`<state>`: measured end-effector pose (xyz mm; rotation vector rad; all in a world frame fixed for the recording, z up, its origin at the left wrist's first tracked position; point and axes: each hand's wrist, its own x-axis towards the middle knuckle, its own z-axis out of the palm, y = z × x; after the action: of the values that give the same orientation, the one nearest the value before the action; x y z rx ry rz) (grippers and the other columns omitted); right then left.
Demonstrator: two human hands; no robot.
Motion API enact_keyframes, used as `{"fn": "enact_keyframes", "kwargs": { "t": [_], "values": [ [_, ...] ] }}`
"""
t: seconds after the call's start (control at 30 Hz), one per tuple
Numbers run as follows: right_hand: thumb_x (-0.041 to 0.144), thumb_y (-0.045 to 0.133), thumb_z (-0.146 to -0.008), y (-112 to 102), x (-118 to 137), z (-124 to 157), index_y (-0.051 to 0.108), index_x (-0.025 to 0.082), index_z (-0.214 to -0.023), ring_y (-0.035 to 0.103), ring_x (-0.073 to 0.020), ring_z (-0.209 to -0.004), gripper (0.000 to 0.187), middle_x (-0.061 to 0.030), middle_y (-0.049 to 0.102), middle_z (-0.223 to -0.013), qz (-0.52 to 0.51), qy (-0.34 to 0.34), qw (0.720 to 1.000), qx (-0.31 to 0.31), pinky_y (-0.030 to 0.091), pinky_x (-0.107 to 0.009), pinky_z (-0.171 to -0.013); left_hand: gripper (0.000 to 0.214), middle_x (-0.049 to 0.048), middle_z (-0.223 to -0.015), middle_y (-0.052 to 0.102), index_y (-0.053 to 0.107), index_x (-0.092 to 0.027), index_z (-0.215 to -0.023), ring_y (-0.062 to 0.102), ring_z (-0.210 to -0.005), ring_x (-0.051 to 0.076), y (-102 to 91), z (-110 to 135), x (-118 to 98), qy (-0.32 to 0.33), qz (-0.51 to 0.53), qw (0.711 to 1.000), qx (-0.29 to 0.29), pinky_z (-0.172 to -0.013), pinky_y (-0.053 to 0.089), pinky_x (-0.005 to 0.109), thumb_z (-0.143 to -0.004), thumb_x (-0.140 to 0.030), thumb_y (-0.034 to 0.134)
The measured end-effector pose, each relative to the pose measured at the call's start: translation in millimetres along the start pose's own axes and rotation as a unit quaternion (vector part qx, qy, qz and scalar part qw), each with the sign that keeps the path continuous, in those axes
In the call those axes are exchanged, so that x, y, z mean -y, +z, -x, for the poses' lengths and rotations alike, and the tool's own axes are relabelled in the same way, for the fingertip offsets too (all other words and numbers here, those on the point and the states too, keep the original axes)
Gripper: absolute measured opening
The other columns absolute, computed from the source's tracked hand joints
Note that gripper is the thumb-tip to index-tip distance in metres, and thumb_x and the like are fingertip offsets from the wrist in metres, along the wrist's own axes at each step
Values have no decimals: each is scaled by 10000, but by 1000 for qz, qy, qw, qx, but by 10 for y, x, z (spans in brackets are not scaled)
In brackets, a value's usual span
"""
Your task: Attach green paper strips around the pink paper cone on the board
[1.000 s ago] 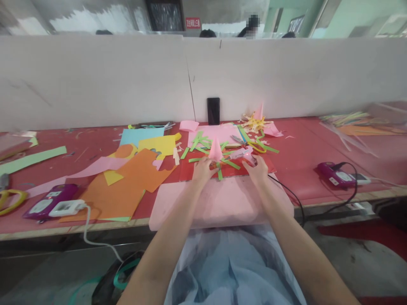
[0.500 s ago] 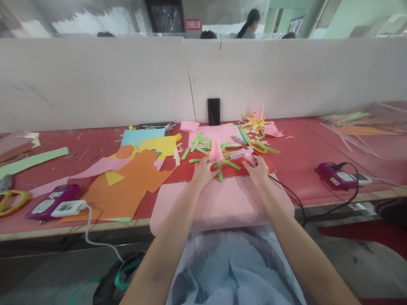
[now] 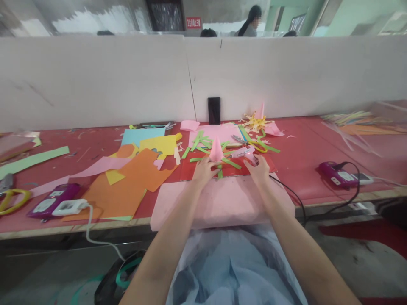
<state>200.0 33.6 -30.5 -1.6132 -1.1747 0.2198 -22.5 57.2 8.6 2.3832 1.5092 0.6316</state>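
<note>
My left hand is curled at the base of a pink paper cone, its thumb and fingers closed on the lower edge. Thin green paper strips spread out around the cone's foot over a red surface. On the right, my right hand has its thumb and fingers around the handle of a pink glue gun, whose nozzle points left towards the cone. The glue gun's handle is partly hidden by the fingers. Yellow-handled scissors lie just behind the glue gun.
A second pink cone with yellow strips stands at the back right. A black phone leans on the white partition. Orange paper and a purple power box lie left; another purple box with a black cable is right.
Both hands stay almost where they were, at the cone and the glue gun. The whole view has shifted very slightly.
</note>
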Motion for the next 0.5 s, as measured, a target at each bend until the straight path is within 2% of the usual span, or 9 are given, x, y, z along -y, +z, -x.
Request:
{"fn": "enact_keyframes", "kwargs": {
  "t": [0.13,0.23,0.5],
  "values": [
    [492,606,-692,-13,30,13,584,174,-1042,563,-197,-859,474,-84,619,-1013,10,-4,1000,-6,454,-342,-814,171,36,-955,608,699,-216,-931,589,-901,176,-45,23,-29,17,62,998,21,-830,442,300,-764,-233,667],
    [497,576,-725,-23,85,33,580,182,-1047,565,-205,-869,451,-91,619,-1023,31,-32,999,-13,453,-346,-806,151,18,-929,623,690,-231,-909,600,-846,159,-85,58,-37,12,97,994,38,-776,458,275,-763,-217,655],
    [487,520,-787,15,180,76,580,197,-1022,570,-235,-915,378,-102,610,-1021,99,-94,991,6,451,-334,-708,55,5,-853,646,687,-219,-787,603,-776,151,-92,137,-7,22,108,993,44,-722,456,260,-749,-203,650]
  ]
}}
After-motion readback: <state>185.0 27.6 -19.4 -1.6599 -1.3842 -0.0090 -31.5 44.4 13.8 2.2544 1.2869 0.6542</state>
